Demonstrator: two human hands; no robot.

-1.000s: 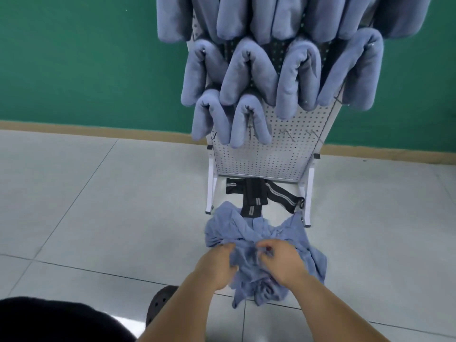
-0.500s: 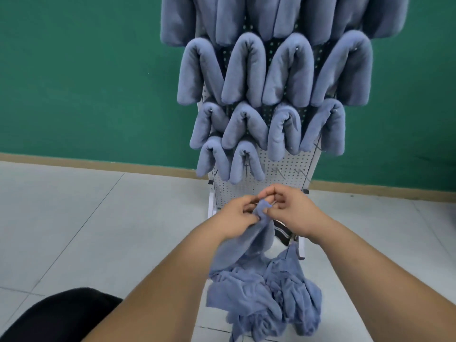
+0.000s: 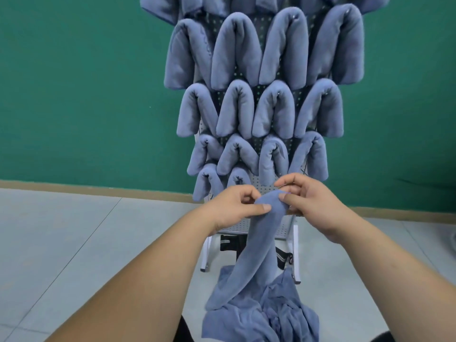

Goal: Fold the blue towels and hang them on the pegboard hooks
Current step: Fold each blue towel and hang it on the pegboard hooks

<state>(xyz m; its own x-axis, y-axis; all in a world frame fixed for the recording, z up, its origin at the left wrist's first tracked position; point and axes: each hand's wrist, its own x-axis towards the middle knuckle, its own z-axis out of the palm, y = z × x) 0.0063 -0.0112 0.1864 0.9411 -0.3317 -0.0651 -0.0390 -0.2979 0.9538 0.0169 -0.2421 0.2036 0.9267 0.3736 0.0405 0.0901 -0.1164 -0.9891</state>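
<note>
1. A person's two bare forearms reach forward from the bottom of the view. The hands meet in front of the lower part of a white perforated metal pegboard (image 3: pixel 261 185) on a stand.
2. The left hand (image 3: pixel 234 208) pinches the top of a soft blue-grey cloth towel (image 3: pixel 261 240), with the thumb pressed across its front and the fingers curled behind.
3. The right hand (image 3: pixel 318 206) grips the same top end just beside the left, thumb in front and fingers curled behind. The two hands are almost touching.
4. The towel bunches into a rounded hump between the two thumbs. Below the grip it hangs as a narrow, twisted band.
5. Its lower end runs into a rumpled heap of matching blue towels (image 3: pixel 276 317) lying low in front of the stand's feet.
6. Above the hands, rows of folded blue towels hanging on hooks (image 3: pixel 237 53) cover the board. Each is draped like an upside-down U, four to a row, and two more sit lowest on the left.
7. A black strap with grey stripes (image 3: pixel 281 257) lies beneath the board, between the stand's legs.
8. Behind everything is a plain green wall (image 3: pixel 74 95) with a tan skirting strip (image 3: pixel 74 187) at its foot, and below that a pale grey tiled floor (image 3: pixel 61 243).
</note>
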